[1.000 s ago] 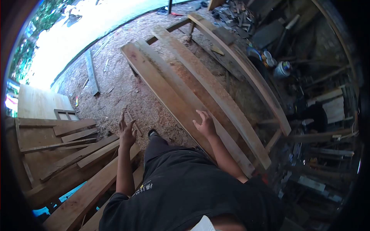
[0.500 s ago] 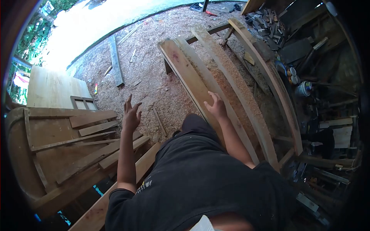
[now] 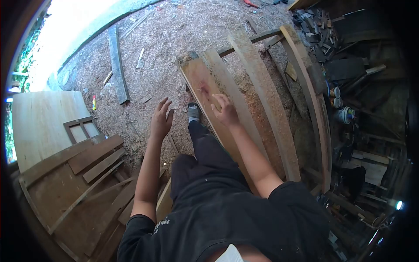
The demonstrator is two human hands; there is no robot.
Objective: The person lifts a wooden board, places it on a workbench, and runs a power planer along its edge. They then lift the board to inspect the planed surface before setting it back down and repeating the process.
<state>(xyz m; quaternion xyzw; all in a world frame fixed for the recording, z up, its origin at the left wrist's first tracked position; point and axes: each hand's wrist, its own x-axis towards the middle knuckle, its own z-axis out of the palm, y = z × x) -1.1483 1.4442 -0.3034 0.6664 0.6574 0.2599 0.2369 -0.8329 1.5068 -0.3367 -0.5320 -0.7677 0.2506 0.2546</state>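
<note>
My left hand (image 3: 162,118) hangs in the air over the shaving-covered ground, fingers apart, with nothing in it. Over a wide pale plank (image 3: 198,83) that bears a reddish stain, my right hand (image 3: 226,111) is spread with its fingers loosely bent and holds nothing. This plank lies lengthwise along the left side of a wooden bench frame. Beside it run a second board (image 3: 235,91) and a third, sawdust-strewn board (image 3: 266,87). One of my feet (image 3: 193,112) steps forward beside the bench.
To the left, several boards (image 3: 98,153) lie on a brown panel near a pale plywood sheet (image 3: 43,126). A long grey plank (image 3: 118,65) rests on the ground ahead. White buckets (image 3: 346,115) and a heap of wood offcuts (image 3: 318,32) are at right.
My body has moved forward along the bench, and one foot now shows ahead. My right hand is farther up over the stained plank; my left hand has shifted right. Both stay empty.
</note>
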